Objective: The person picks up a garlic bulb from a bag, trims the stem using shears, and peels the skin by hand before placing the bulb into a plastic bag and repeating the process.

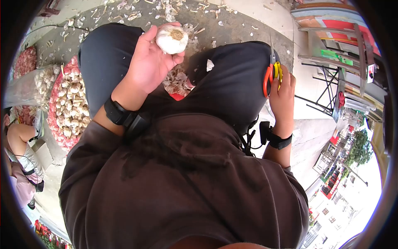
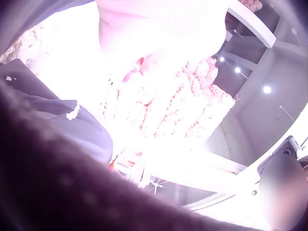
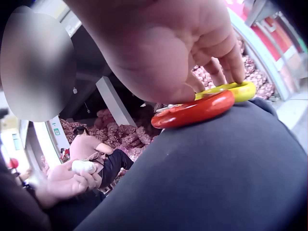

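Note:
A white garlic bulb lies in the upturned left hand, held between the thumb and fingers, its root end facing up. The same bulb shows low in the right wrist view; the left wrist view is washed out and hides the grip. At the right knee, the right hand holds scissors with red and yellow handles, blades pointing forward. In the right wrist view, its thumb and fingertips are at the yellow handle, while the red handle lies against the dark trouser leg.
Between the legs is a heap of garlic skins and trimmings. To the left stands a red mesh sack full of bulbs. Peel scraps litter the floor in front. Another person sits near stacked garlic sacks.

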A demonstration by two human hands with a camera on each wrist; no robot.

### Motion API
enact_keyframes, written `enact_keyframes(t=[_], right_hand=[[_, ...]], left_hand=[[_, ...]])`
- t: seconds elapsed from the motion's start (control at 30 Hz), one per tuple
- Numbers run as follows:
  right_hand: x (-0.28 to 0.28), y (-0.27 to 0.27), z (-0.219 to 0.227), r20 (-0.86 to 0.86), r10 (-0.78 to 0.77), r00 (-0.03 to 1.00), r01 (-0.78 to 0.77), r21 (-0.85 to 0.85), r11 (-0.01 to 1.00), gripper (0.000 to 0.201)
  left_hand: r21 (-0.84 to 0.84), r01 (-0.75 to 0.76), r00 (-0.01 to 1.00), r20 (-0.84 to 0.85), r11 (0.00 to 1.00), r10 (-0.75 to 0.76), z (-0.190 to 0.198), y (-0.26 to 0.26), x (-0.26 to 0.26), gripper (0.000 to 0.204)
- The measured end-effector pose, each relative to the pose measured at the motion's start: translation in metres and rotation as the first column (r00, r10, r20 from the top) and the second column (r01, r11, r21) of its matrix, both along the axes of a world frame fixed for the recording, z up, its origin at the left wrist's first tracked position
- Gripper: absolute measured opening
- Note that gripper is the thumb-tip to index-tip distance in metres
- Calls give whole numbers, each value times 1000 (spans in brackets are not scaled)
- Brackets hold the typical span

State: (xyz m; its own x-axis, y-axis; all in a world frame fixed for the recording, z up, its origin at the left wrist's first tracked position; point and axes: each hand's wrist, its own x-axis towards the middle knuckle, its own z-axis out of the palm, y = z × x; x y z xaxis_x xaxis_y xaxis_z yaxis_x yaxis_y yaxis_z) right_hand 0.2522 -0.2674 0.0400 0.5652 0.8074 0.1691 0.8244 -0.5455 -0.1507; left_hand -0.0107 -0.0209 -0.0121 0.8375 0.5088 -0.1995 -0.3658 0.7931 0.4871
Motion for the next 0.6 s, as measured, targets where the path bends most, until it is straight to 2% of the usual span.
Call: enact_keyframes(t=[0.07, 0.17, 0.2, 0.27, 0.3, 0.33, 0.43, 0.47, 0.53, 0.57, 0.6], right_hand=[[-2, -12, -4, -13, -89, 996, 89, -12, 996, 47], [-26, -9, -3, -124, -56, 991, 64, 57, 996, 50], [-25, -10, -6, -11, 2, 1000, -1, 85, 996, 53], [-19, -10, 5, -330, -156, 931, 171, 17, 985, 57], [-17, -10, 10, -476, -233, 848, 245, -38, 969, 59], [-8, -10, 13, -603, -219, 767, 249, -34, 968, 67], [-20, -2, 16, -675, 85, 733, 108, 240, 965, 73], [-36, 7, 16, -695, 163, 700, 105, 327, 939, 77], [-61, 28, 20, -744, 296, 599, 24, 386, 922, 75], [-70, 37, 21, -732, 306, 609, -18, 373, 927, 76], [-73, 46, 23, -615, 374, 694, -167, 369, 915, 79]], left_hand=[[18, 9, 999, 49, 1000, -10, 1, -2, 2, 49], [-22, -8, 994, 106, 1000, 11, 9, -7, 5, 48], [-49, -21, 992, 123, 999, 27, 12, -8, 7, 49], [-66, -12, 991, 134, 998, 21, 16, -8, 5, 50], [-76, -8, 990, 137, 997, 18, 16, -8, 4, 50], [-26, 11, 990, 144, 1000, -7, 16, -9, 3, 50], [107, 49, 983, 170, 993, -67, 15, -5, 4, 48], [126, 56, 981, 179, 990, -78, 16, -5, 2, 48], [159, 78, 979, 177, 984, -106, 15, -9, 0, 51], [179, 90, 978, 167, 980, -120, 14, -8, 0, 56], [200, 103, 978, 157, 974, -136, 13, -7, 0, 60]])
